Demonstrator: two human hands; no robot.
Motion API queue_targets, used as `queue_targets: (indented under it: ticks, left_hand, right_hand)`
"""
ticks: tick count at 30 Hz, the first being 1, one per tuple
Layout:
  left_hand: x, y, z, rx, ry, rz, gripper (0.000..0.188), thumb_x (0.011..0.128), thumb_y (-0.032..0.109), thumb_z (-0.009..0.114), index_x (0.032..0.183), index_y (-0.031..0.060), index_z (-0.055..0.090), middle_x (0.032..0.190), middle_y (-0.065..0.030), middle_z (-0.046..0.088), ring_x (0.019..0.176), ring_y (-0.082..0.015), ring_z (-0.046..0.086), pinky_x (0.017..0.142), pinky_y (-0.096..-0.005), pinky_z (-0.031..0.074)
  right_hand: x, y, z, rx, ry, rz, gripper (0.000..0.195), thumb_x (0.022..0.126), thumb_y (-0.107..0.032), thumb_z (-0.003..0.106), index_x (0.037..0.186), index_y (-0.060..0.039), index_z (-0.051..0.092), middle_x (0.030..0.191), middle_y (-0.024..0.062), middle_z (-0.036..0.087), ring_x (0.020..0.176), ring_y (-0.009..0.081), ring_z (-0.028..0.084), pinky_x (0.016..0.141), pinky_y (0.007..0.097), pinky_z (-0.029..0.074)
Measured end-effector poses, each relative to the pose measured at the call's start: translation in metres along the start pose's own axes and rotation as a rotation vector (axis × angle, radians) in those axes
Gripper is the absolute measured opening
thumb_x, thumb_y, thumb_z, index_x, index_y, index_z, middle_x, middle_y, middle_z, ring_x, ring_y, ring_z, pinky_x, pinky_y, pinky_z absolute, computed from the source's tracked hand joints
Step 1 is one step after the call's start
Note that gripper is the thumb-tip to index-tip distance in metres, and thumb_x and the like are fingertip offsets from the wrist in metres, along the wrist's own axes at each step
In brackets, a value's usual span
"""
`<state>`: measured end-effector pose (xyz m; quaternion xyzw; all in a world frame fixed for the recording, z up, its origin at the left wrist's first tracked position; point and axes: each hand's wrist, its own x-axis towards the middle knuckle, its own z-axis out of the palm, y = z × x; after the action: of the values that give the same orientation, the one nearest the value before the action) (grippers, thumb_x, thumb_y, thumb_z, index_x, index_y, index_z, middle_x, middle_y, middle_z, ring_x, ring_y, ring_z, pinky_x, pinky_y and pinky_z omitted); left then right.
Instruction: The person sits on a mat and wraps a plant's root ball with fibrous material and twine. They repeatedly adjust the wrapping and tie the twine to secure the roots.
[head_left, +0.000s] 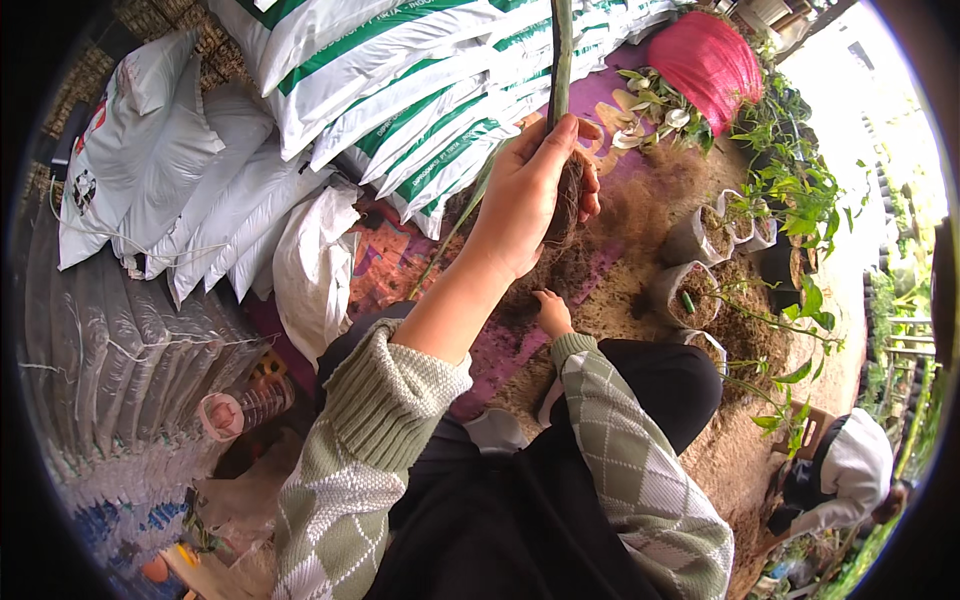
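My left hand (521, 184) is raised and closed around the base of a plant with a thick green stem (561, 60). Its brown, stringy root ball (568, 199) hangs below and behind my fingers, and the top of the stem runs out of view. Lower down, my right hand (553, 313) reaches to dark loose soil (521, 296) on a purple patterned mat (510, 356). Most of its fingers are hidden, so whether it holds anything is unclear. A long thin green stalk (442, 247) lies left of my left forearm.
White-and-green plastic sacks (420, 97) are stacked ahead, with plain white sacks (225, 150) to the left. Soil-filled grow bags (694, 289) and leafy plants (795, 187) stand right. A red woven sack (709, 67) lies far right. Another person (847, 465) bends at lower right.
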<state>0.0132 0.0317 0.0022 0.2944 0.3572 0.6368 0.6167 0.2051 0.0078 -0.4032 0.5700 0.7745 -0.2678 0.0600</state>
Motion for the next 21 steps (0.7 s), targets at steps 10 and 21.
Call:
queue_targets:
  ticks: [10, 21]
  left_hand:
    - [0.005, 0.010, -0.007, 0.086, 0.009, 0.003, 0.040, 0.097, 0.042, 0.047, 0.105, 0.0042, 0.060, 0.065, -0.0018, 0.057, 0.055, -0.0103, 0.056, 0.052, -0.0240, 0.044]
    - [0.009, -0.018, 0.000, -0.039, -0.002, 0.054, 0.065, 0.096, 0.060, 0.026, 0.108, 0.0068, 0.060, 0.068, -0.0015, 0.056, 0.054, -0.0108, 0.056, 0.051, -0.0244, 0.046]
  right_hand:
    - [0.039, -0.020, -0.065, 0.744, 0.673, 0.242, 0.026, 0.075, -0.018, 0.065, 0.094, -0.0018, 0.060, 0.089, 0.0152, 0.065, 0.085, 0.0282, 0.063, 0.077, 0.0365, 0.048]
    - [-0.028, -0.103, -0.363, 1.459, 0.282, -0.461, 0.036, 0.089, -0.005, 0.059, 0.124, 0.0020, 0.054, 0.114, 0.0103, 0.062, 0.099, 0.0167, 0.061, 0.087, 0.0315, 0.049]
